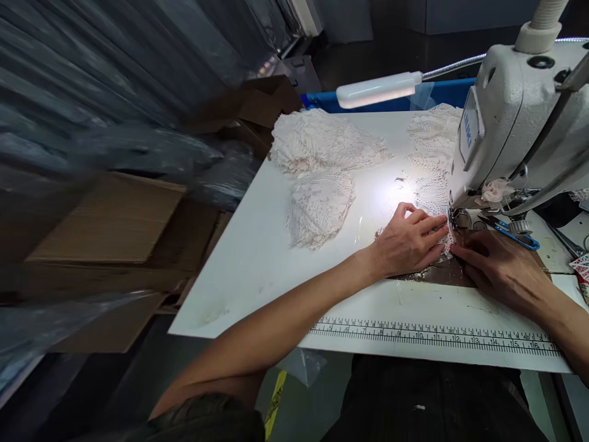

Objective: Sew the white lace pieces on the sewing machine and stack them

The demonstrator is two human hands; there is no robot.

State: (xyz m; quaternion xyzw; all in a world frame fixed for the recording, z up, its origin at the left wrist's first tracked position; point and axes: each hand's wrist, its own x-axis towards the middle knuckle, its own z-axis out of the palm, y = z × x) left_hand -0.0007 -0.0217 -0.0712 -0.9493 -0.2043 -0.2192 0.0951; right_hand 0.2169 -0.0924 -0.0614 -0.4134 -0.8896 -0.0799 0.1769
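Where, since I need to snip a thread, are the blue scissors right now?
In the head view, the blue scissors lie toward the right, below the sewing machine and just beyond the right hand.

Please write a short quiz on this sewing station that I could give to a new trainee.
1. Multiple choice: which of these is the left hand touching?
a) the lamp
b) white lace
c) a cardboard box

2. True or false: the printed ruler scale runs along the edge of the white table nearest the person.

3. Fill in the blank: the brand lettering on the sewing machine reads ____.

Key: 1. b; 2. true; 3. JUKI.
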